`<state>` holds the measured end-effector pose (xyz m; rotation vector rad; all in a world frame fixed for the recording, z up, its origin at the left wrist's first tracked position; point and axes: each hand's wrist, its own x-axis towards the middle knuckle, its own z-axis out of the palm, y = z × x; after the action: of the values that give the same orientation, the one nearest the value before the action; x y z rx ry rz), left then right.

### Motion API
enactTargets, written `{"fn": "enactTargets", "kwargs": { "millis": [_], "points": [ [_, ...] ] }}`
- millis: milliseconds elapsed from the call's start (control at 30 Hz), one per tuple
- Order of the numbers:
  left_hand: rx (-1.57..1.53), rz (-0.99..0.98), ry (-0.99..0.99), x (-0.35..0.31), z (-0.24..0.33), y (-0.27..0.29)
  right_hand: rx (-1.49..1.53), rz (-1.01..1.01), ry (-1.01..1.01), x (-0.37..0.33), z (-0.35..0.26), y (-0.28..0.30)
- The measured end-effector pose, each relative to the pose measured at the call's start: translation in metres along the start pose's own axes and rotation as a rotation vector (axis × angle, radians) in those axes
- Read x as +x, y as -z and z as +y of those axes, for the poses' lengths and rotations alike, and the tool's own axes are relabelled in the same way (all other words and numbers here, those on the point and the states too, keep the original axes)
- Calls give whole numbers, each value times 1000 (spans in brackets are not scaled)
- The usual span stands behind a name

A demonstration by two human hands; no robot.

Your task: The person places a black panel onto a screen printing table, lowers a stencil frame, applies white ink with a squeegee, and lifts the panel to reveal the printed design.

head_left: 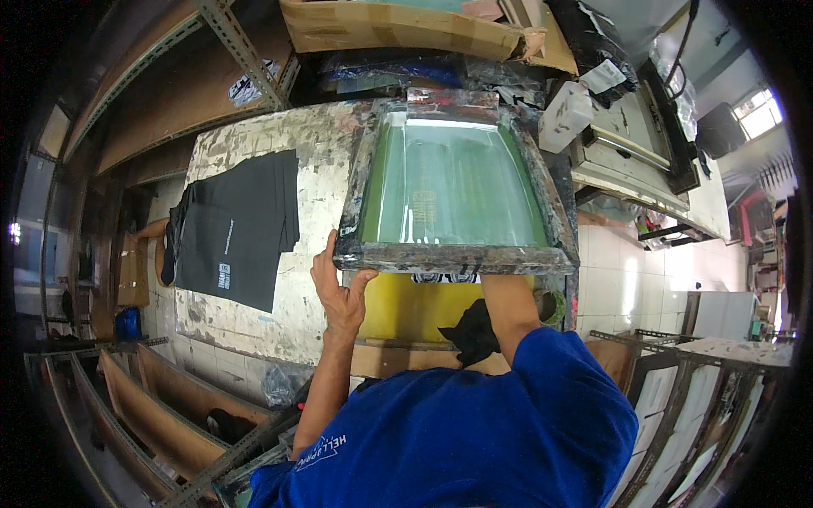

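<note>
A screen-printing frame [457, 258] with worn, paint-stained bars lies in front of me, its green mesh [483, 182] streaked with white ink. My left hand [340, 288] grips the near left corner, thumb at the front bar and fingers along the side. Under the near bar goes my right forearm [511, 309]; the frame hides that hand and its fingers. Beneath the frame shows a yellow surface [398, 305], with a black-and-white printed piece [445, 278] peeking out by the bar. A crumpled black cloth [474, 334] lies beside my right forearm.
Dark fabric pieces [241, 229] with white prints lie stacked on the paint-spotted table [318, 161]. A green tape roll [552, 307] sits at the near right. Metal-and-wood shelves [169, 110] stand left, a cardboard box [406, 30] behind, a white container [566, 114] at far right.
</note>
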<state>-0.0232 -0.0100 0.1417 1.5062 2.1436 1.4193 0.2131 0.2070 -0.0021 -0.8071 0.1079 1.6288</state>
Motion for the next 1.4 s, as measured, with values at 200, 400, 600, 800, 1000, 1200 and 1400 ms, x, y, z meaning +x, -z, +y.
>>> {"fn": "enactTargets", "kwargs": {
  "millis": [200,400,600,800,1000,1200,1400],
  "points": [
    [-42,2,12,-5,-9,-2,-77,-1,5,-46,16,26],
    [-37,6,-39,-3,-9,-4,-100,20,17,-6,-4,28],
    [-30,-8,-61,-8,-15,-4,-117,22,10,-15,12,29],
    [-7,-2,-28,-16,-18,-5,-124,23,5,-22,28,24],
    [-18,-1,-31,-9,-13,-5,-131,42,14,-9,8,37],
    [-84,60,-10,-17,-20,-14,-87,20,-1,-34,41,23],
    [-59,70,-52,-10,-19,-13,-78,38,6,-6,19,27]
  ]
}}
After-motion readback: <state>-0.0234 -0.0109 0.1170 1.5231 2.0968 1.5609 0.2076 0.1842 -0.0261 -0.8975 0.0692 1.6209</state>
